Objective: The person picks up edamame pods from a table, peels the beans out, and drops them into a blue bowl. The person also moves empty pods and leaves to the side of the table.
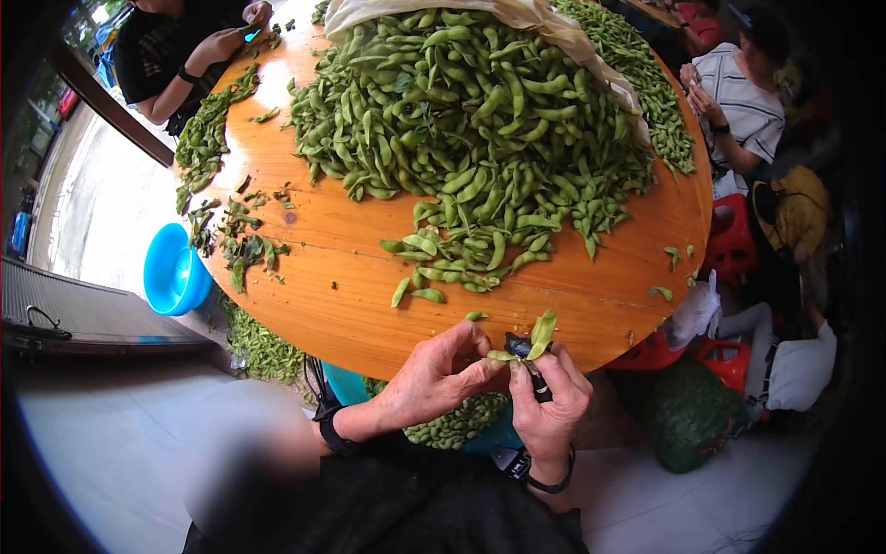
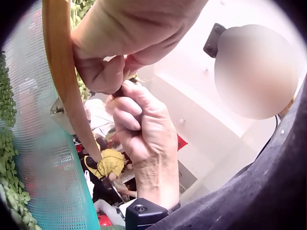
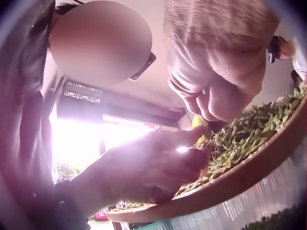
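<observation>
A split edamame pod (image 1: 543,331) stands up over the table's near edge, its other half pointing left. My right hand (image 1: 554,399), a black band on one finger, pinches the pod at its base. The left hand (image 1: 432,377) comes in from the side, thumb and fingers pinching the pod's left half. A shiny dark piece (image 1: 519,345) sits at the fingertips between both hands. In the right wrist view a yellow-green bit of pod (image 3: 197,125) shows between the hands; in the left wrist view, curled fingers mostly hide it.
A big heap of edamame pods (image 1: 461,102) covers the back of the round wooden table (image 1: 341,319). Below its near edge is a turquoise tub (image 1: 346,383) with shelled beans (image 1: 461,420). A blue basin (image 1: 175,270) stands at left. Other people sit around the table.
</observation>
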`<state>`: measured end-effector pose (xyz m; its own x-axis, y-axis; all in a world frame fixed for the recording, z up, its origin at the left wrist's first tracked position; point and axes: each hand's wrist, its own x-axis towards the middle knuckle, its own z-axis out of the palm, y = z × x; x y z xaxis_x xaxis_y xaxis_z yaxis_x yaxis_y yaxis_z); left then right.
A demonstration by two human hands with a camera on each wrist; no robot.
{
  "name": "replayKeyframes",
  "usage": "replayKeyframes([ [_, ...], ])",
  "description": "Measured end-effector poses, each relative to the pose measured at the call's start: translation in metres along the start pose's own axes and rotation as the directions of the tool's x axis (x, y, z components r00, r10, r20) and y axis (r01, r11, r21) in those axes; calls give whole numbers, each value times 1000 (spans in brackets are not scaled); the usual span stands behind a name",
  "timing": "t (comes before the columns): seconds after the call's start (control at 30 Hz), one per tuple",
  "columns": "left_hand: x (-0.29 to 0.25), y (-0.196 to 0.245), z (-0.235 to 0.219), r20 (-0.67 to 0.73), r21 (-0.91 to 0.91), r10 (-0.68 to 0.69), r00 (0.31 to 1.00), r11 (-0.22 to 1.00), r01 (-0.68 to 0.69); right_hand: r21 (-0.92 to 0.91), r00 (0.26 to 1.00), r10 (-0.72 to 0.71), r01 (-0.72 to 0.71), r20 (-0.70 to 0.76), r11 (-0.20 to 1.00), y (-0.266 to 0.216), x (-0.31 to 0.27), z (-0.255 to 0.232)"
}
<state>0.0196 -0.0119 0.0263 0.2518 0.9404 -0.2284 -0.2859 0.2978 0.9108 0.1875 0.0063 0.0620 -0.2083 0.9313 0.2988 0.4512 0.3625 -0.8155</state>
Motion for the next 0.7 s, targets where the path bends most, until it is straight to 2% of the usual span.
replayKeyframes([
  [0.13,-3,10,0,68,39,-87,994,996,84,-29,995,-102,102,-6,994,-2,1,-1],
  [0.23,-5,13,-1,75,-11,-104,992,994,105,-43,994,-108,106,-33,993,3,-5,7],
  [0.27,-5,19,-3,78,-46,-157,985,986,161,-42,994,-105,104,-35,994,5,-7,11],
  [0.3,-6,22,-4,83,-80,-209,974,973,216,-3,997,-75,75,-28,997,6,-9,14],
  [0.43,-7,17,-7,77,-126,-176,981,975,185,52,999,-17,19,-30,998,13,-10,24],
  [0.5,-7,19,-6,62,-44,-176,983,983,178,142,996,85,-81,-22,987,15,-8,24],
  [0.53,-6,17,-5,65,-43,-172,983,984,175,140,996,83,-78,-25,987,17,-10,22],
  [0.57,-6,14,-3,65,-44,-151,986,987,154,279,968,248,-249,39,927,19,-13,18],
  [0.6,-6,12,-2,66,-46,-132,989,990,135,400,909,396,-412,126,819,19,-13,15],
  [0.67,-8,17,-8,193,97,-82,978,993,64,537,870,477,-463,123,705,10,-9,-5],
  [0.7,-7,17,-17,359,315,109,927,921,-230,565,870,483,-449,99,692,10,-8,-22],
])
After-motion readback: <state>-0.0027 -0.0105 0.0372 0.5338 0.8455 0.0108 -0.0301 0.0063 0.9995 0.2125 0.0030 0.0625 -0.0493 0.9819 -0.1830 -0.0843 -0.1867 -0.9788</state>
